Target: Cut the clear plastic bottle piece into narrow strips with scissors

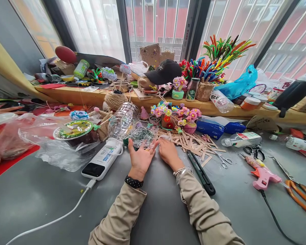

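Note:
My left hand (140, 160) is turned palm up, its thumb apart and its fingers stretched forward. Its fingertips meet a crinkled clear plastic piece (144, 135) with a dark green patch under it. Close beside, my right hand (168, 153) shows its back, with the fingers bent and held together near the left fingertips. What they hold, if anything, is hidden; a small whitish scrap (165, 137) shows just beyond them. Flat wooden sticks (193, 143) lie piled to the right. A dark utility knife (201, 173) rests beside my right sleeve.
Left of my hands lies a white power bank (102, 162) with a cable. A lidded tub (75, 131) and a clear bottle (123, 119) stand behind. Small scissors (224, 160), a pink glue gun (264, 173) and orange-handled scissors (299, 192) lie right. A cluttered ledge (140, 100) runs behind.

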